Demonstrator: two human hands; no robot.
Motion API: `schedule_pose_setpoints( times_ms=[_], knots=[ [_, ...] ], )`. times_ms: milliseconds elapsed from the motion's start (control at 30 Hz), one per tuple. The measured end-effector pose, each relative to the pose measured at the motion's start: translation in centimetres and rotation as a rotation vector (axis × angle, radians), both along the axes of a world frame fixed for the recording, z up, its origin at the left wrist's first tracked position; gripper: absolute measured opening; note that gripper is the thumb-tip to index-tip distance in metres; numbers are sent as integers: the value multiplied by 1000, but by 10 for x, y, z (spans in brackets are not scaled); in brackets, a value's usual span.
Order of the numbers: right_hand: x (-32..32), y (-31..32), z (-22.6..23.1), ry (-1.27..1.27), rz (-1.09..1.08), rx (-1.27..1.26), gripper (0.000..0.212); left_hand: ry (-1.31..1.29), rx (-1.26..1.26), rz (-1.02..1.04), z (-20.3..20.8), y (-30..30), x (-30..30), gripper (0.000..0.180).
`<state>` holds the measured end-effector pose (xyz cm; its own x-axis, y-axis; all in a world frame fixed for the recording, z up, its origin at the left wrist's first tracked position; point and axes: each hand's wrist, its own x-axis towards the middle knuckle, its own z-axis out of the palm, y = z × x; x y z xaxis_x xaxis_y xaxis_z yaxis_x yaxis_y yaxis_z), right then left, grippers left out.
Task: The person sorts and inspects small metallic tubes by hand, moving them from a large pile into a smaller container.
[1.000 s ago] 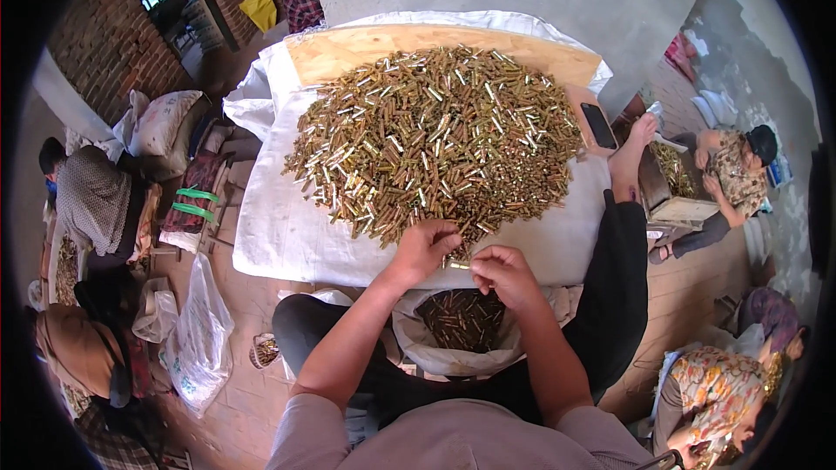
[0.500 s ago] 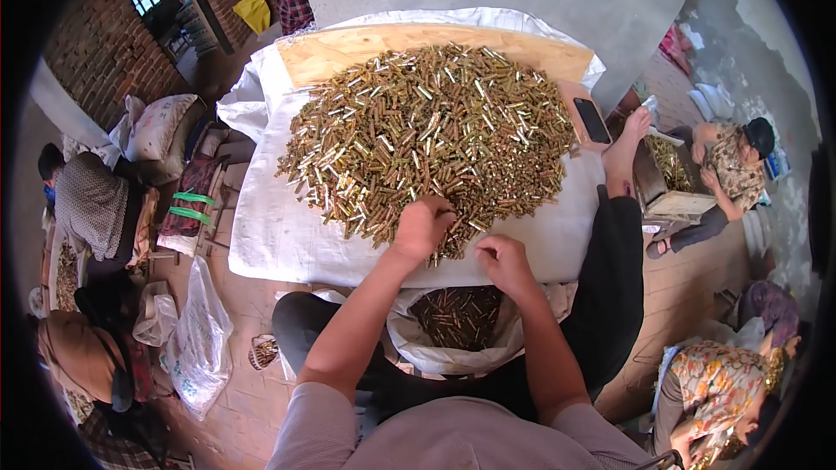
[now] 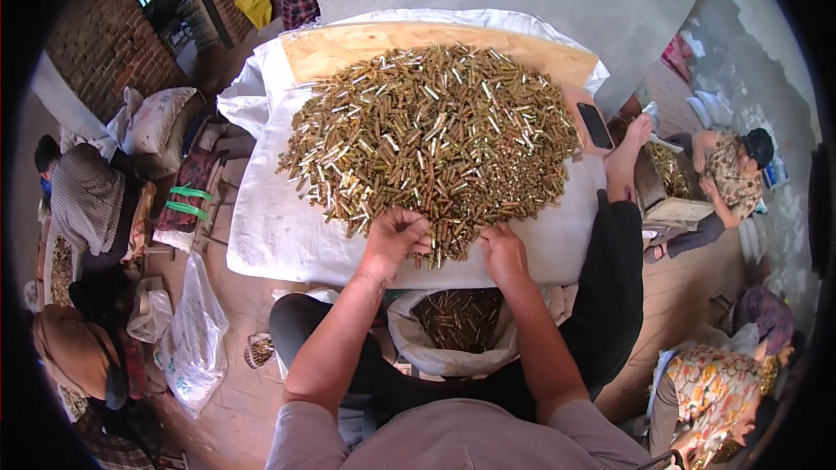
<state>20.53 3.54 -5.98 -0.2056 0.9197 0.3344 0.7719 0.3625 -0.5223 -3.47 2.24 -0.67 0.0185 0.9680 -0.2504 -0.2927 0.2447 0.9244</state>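
A wide heap of small brass-coloured metal cylinders (image 3: pixel 427 130), thin like bolts or sleeves, covers most of a white sheet (image 3: pixel 261 226) on the table. At the heap's near edge my left hand (image 3: pixel 394 244) has thumb and fingers pinched together; what lies between them is too small to make out. A short way to its right, my right hand (image 3: pixel 505 252) is closed with curled fingers by the front tip of the heap, its grip hidden. Below the table edge, between my legs, a container lined with a white sack (image 3: pixel 409 344) holds similar, darker pieces.
A wooden board (image 3: pixel 322 50) borders the heap's far side. A phone (image 3: pixel 594 124) lies at the right, near a bare foot (image 3: pixel 627 152). Other people work on both sides; one sits by a wooden box (image 3: pixel 675 209). A plastic bag (image 3: pixel 196 339) stands on the left floor.
My left hand has moved left and a little nearer to me along the heap's edge. My right hand has shifted slightly forward, toward the heap.
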Motion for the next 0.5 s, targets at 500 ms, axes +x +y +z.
schedule_pose_setpoints(
  times_ms=[500],
  knots=[
    [-21, -30, 34, 1281, 190, -723, 9, -214, -129, -52, -1, -10, 17, 12]
  ],
)
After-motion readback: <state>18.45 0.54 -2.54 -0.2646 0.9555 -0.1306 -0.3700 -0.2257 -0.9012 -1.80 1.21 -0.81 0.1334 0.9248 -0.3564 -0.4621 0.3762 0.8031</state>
